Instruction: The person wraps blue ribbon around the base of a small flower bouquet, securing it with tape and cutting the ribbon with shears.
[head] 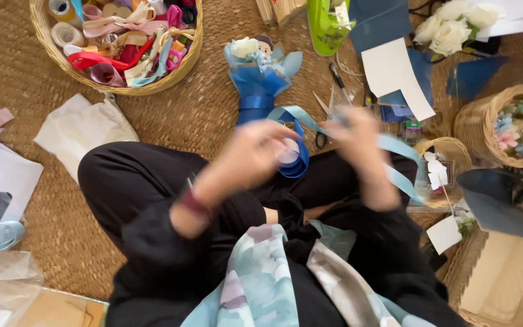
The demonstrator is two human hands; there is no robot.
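My left hand (255, 148) is blurred and closed around a spool of blue ribbon (295, 158). My right hand (358, 136) pinches the light blue ribbon strand (398, 163) that runs from the spool and trails down to the right. Just beyond my hands, a small blue-wrapped bouquet (258, 75) with a white flower and a little doll figure lies on the woven mat. Scissors (328, 109) lie beside it, partly hidden behind my right hand. I sit cross-legged in black clothes, a patterned scarf hanging in front.
A round basket of assorted ribbons (116, 42) sits at top left. White roses (452, 27), blue and white paper sheets (394, 72), a green bottle (325, 24) and small wicker baskets (497, 124) crowd the right. A white cloth bag (83, 130) lies left.
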